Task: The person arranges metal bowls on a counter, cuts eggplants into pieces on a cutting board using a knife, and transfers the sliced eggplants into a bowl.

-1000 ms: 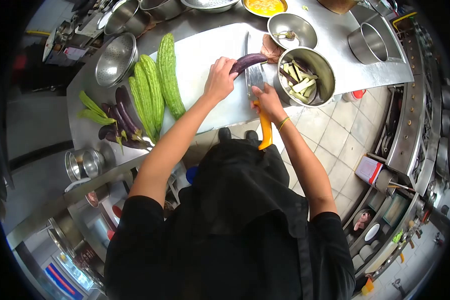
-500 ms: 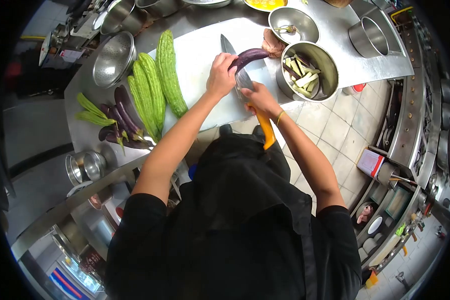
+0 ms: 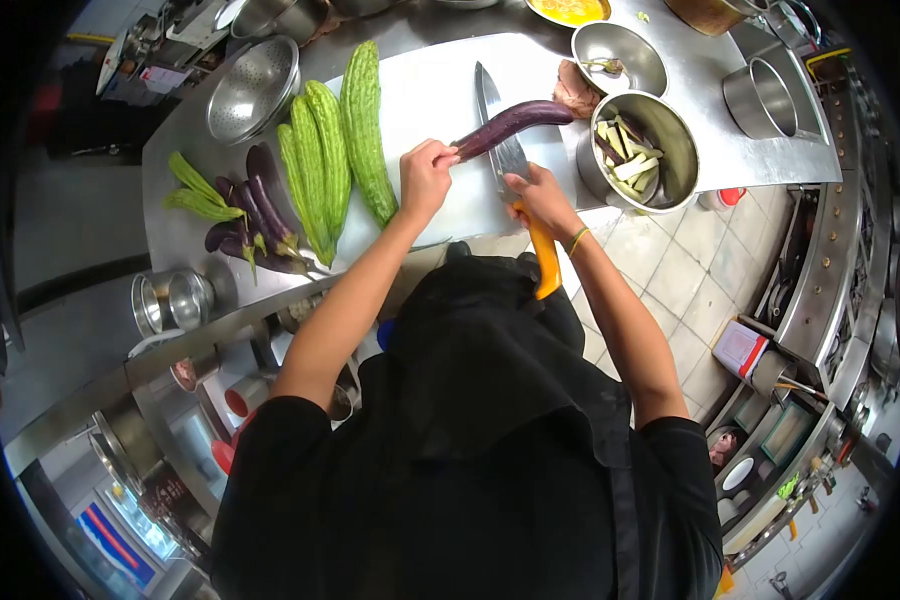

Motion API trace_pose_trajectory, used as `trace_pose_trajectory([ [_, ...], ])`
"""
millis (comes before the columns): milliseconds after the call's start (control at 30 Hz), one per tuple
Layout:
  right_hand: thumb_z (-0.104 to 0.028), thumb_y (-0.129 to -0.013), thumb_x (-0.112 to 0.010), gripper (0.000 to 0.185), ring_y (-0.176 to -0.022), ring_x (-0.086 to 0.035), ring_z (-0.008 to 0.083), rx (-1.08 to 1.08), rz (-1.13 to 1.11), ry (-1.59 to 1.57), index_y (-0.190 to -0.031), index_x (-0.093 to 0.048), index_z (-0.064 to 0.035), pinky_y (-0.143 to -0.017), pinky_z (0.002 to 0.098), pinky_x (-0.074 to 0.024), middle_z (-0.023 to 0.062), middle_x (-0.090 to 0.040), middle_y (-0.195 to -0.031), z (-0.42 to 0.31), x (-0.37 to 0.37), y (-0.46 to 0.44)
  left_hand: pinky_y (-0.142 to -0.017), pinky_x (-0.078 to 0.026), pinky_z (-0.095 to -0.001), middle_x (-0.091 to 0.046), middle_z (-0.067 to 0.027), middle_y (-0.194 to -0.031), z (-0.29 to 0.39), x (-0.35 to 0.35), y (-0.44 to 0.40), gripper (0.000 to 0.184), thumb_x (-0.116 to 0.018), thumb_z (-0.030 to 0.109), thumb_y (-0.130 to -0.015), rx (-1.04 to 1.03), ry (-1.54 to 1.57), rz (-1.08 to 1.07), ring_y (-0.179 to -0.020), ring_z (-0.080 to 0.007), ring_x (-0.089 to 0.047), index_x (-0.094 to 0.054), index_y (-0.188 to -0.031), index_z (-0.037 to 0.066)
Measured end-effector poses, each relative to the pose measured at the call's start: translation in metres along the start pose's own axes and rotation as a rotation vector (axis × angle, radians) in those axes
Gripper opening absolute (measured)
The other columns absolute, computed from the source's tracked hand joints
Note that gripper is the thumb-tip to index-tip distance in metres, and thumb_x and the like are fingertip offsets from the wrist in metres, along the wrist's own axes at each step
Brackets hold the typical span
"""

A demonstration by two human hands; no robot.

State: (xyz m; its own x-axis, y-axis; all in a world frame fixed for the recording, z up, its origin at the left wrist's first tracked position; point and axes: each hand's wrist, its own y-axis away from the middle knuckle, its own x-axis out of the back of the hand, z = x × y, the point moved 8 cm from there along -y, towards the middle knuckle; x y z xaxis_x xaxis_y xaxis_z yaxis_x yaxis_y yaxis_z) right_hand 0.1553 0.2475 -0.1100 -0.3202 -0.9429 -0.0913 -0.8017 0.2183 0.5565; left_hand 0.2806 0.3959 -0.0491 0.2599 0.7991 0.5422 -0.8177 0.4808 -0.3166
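My left hand pinches the near end of a long purple eggplant, whose far end points right toward a pinkish-brown lump. In my right hand is a knife with a yellow handle, its blade pointing away from me and passing beside the eggplant over the white cutting board. A deep metal pot right of the board holds cut eggplant sticks. Several ridged green gourds lie at the board's left side.
More eggplants lie at the left of the metal counter, below a colander. A metal bowl holding an eggplant stem, a bowl of yellow liquid and another pot stand at the back and right.
My left hand has shifted back along the eggplant to its near end, so more of the eggplant shows. The knife blade has swung from upright to leaning left. The whole view has shifted slightly.
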Motion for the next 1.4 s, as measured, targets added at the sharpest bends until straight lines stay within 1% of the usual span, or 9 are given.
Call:
trace_pose_trajectory([
  [267,-0.014,-0.1,-0.053,0.033,-0.043,-0.051,0.0143,-0.07,-0.125,0.019,-0.121,-0.044,0.0084,-0.037,0.028,-0.0388,0.0095,-0.054,-0.067,0.01,-0.018,0.064,-0.062,-0.05,-0.0277,-0.069,-0.0134,-0.079,-0.015,-0.007,-0.006,0.007,-0.07,-0.01,-0.076,0.124,0.105,-0.107,-0.07,-0.0161,-0.066,-0.069,-0.081,-0.004],
  [600,-0.014,-0.097,-0.053,0.024,-0.043,-0.052,0.0156,0.02,-0.12,0.061,-0.107,-0.05,0.0078,-0.039,0.0302,-0.0411,0.0091,-0.055,-0.065,-0.01,-0.038,0.02,-0.059,-0.046,-0.0295,-0.066,-0.0098,-0.079,-0.009,-0.004,-0.015,0.006,-0.072,-0.006,-0.074,0.117,0.048,-0.071,-0.066,-0.0166,-0.06,-0.068,-0.077,-0.004],
  [667,-0.017,-0.098,-0.055,0.021,-0.041,-0.05,0.0132,0.01,-0.074,0.131,-0.101,-0.046,0.0021,-0.038,0.0285,-0.0395,0.0081,-0.053,-0.06,-0.009,-0.037,0.018,-0.059,-0.046,-0.0292,-0.065,-0.0102,-0.078,-0.011,-0.004,-0.013,0.006,-0.072,-0.006,-0.074,0.121,0.07,-0.038,-0.065,-0.0164,-0.059,-0.067,-0.076,-0.004],
  [1000,-0.015,-0.098,-0.053,0.021,-0.046,-0.052,0.0127,-0.206,-0.206,0.269,-0.113,-0.055,-0.0019,-0.043,0.0277,-0.0411,0.0059,-0.056,-0.06,0.027,0.005,0.153,-0.061,-0.047,-0.0292,-0.063,-0.0102,-0.075,-0.005,0.004,-0.019,0.005,-0.069,-0.007,-0.075,0.101,0.069,-0.035,-0.064,-0.0189,-0.06,-0.066,-0.075,-0.003],
  [1100,-0.013,-0.098,-0.053,0.02,-0.049,-0.051,0.0104,-0.165,-0.127,0.295,-0.115,-0.055,-0.0022,-0.043,0.0268,-0.0393,0.0026,-0.054,-0.063,0.027,0.034,0.2,-0.07,-0.05,-0.0339,-0.064,-0.0129,-0.088,-0.008,0.004,-0.036,0.012,-0.072,-0.001,-0.074,0.141,-0.114,-0.08,-0.077,-0.0248,-0.064,-0.069,-0.085,-0.001],
  [1167,-0.012,-0.099,-0.052,0.018,-0.051,-0.05,0.0095,-0.185,0.087,0.072,-0.114,-0.054,-0.0031,-0.045,0.0257,-0.0398,0.0009,-0.053,-0.07,0.022,0.054,0.218,-0.086,-0.05,-0.0403,-0.06,-0.0163,-0.113,0.019,-0.003,-0.045,0.035,-0.075,0.006,-0.075,0.008,-0.258,-0.003,-0.099,-0.032,-0.062,-0.067,-0.109,0.004],
  [1200,-0.013,-0.1,-0.053,0.018,-0.055,-0.051,0.0089,-0.187,0.104,0.062,-0.115,-0.053,-0.0032,-0.047,0.0247,-0.0414,0.0008,-0.052,-0.076,0.025,0.06,0.216,-0.097,-0.045,-0.0439,-0.051,-0.0177,-0.129,0.033,-0.021,-0.049,0.059,-0.077,0.013,-0.074,0.104,-0.304,-0.153,-0.115,-0.0368,-0.054,-0.056,-0.129,0.007],
  [1333,-0.022,-0.1,-0.057,0.02,-0.053,-0.055,0.0086,-0.045,0.222,0.079,-0.108,-0.051,-0.005,-0.041,0.0227,-0.0399,-0.0003,-0.054,-0.07,0.011,0.061,0.199,-0.095,-0.047,-0.0439,-0.052,-0.0195,-0.125,0.038,-0.078,-0.077,0.055,-0.071,0.014,-0.08,0.078,-0.565,-0.11,-0.111,-0.0364,-0.056,-0.051,-0.129,0.0],
  [1400,-0.016,-0.099,-0.055,0.023,-0.057,-0.057,0.0116,-0.05,0.212,0.086,-0.116,-0.052,-0.0019,-0.053,0.027,-0.048,0.0042,-0.059,-0.078,0.005,0.057,0.198,-0.093,-0.048,-0.0448,-0.054,-0.0197,-0.122,0.027,-0.085,-0.086,0.048,-0.068,0.013,-0.081,0.065,-0.545,-0.226,-0.109,-0.0367,-0.057,-0.052,-0.124,0.001],
])
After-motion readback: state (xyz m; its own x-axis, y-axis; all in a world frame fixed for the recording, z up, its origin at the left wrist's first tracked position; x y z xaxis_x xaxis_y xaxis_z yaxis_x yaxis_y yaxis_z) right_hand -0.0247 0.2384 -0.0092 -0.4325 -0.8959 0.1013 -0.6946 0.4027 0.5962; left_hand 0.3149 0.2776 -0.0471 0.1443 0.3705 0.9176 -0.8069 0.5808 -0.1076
